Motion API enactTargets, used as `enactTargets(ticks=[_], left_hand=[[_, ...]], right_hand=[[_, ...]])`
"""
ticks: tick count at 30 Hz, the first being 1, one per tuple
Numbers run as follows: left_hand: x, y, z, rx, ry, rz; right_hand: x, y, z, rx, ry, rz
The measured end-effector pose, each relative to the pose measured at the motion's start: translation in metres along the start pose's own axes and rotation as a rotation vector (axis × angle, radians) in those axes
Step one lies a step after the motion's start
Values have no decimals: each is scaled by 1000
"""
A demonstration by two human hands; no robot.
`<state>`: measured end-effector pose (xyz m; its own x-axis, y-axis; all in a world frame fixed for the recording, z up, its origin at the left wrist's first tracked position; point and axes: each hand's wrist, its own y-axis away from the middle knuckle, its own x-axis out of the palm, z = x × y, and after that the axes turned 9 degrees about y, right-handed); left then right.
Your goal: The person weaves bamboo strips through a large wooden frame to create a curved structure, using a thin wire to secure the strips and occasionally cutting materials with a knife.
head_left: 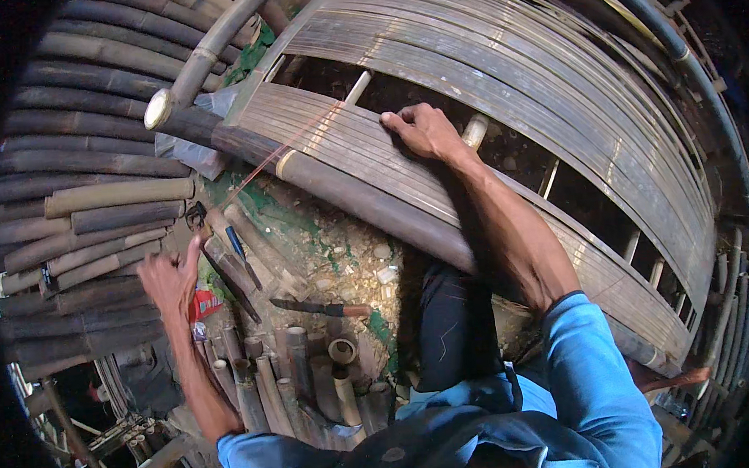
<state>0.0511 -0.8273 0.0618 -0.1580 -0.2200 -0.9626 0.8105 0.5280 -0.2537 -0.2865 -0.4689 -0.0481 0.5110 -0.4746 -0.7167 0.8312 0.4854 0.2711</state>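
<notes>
A bamboo bench or bed frame with thin slats (458, 56) stretches across the upper right. A thin reddish string (306, 137) runs over its near slat strip (326, 126) and the round front rail (364, 199), down toward my left hand (171, 278). That hand is closed at the string's lower end, thumb up. My right hand (424, 134) rests at the edge of the near slat strip, beside the dark gap, with its fingers curled. Whatever its fingertips hold, if anything, is hidden.
A wooden-handled knife (319, 308) lies on the chip-strewn ground. Nearby are a blue-handled tool (236, 241), a dark pincer-like tool (195, 213) and a red packet (205, 305). Short bamboo tubes (298, 357) stand upright in front; stacked bamboo poles (91, 168) fill the left.
</notes>
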Motion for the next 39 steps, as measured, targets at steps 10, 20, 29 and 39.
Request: enactTargets(ticks=[10, 20, 29, 39], left_hand=[[-28, 0, 17, -254, -145, -37], [-11, 53, 202, -777, 1675, -817], [131, 5, 12, -379, 1269, 109], [85, -52, -124, -228, 994, 832]], right_hand=[[3, 3, -13, -9, -22, -8], [4, 0, -20, -40, -92, 32], [8, 12, -9, -18, -24, -155], [5, 5, -18, -133, -68, -104]])
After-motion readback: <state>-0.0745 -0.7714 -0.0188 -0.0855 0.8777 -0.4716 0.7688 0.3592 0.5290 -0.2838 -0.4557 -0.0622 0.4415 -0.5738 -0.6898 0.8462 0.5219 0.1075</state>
